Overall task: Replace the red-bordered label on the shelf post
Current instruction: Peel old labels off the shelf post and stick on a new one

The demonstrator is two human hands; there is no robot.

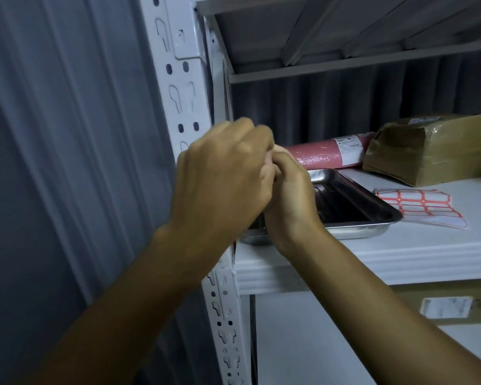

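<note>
The shelf post [178, 87] is being blocked by the left hand [220, 173] and right hand [288, 195], curled together; any held thing cannot be told. A tray [372, 218] and label sheet [419, 204] are being kept alongside.

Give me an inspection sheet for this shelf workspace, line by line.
Surface: white shelf board, bare along its front edge.
Job's things: sheet of red-bordered labels flat on the shelf, right of the tray; white slotted shelf post; no label visible on the post.
Clutter: steel tray; pink roll; brown taped parcel at the back.
Grippers: left hand and right hand curled together, fingertips meeting; whatever they hold is hidden.
Cables: nothing seen.
Surroundings: grey curtain at left; labelled box on the shelf below.
</note>
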